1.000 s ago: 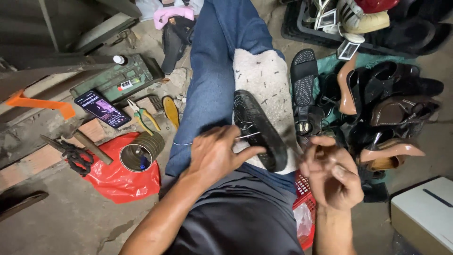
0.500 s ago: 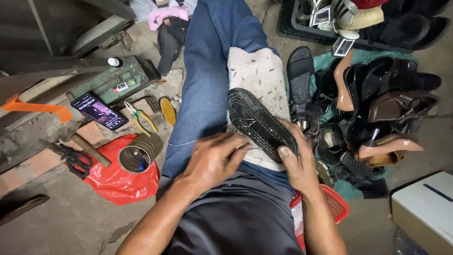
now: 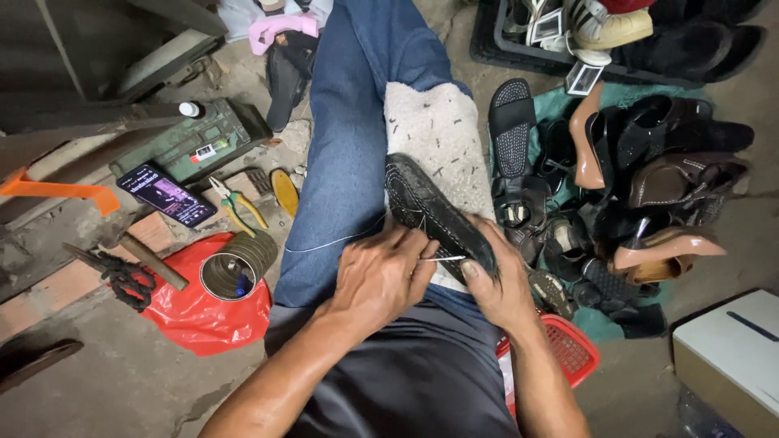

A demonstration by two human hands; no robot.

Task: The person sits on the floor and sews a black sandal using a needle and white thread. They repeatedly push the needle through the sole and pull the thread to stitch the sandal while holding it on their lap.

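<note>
Rough grey concrete floor fills the lower left of the frame, crowded with tools and footwear around a seated person's lap. At the centre, the left hand pinches a thin metal needle between thumb and fingertips, its tip pointing right toward the sole edge. The right hand is clasped around the lower end of a black shoe, thumb pressed on the sole. That shoe lies sole-up, slanting from centre toward the lower right, on a speckled white cloth spread over the blue-jeaned leg. Just right of the hands a red plastic basket sits on the floor. Further right, a heap of dark and tan shoes rests on a green sheet. To the left lie a tin can on a red bag, yellow-handled pliers, a phone and a hammer. A white box occupies the lower right corner.
</note>
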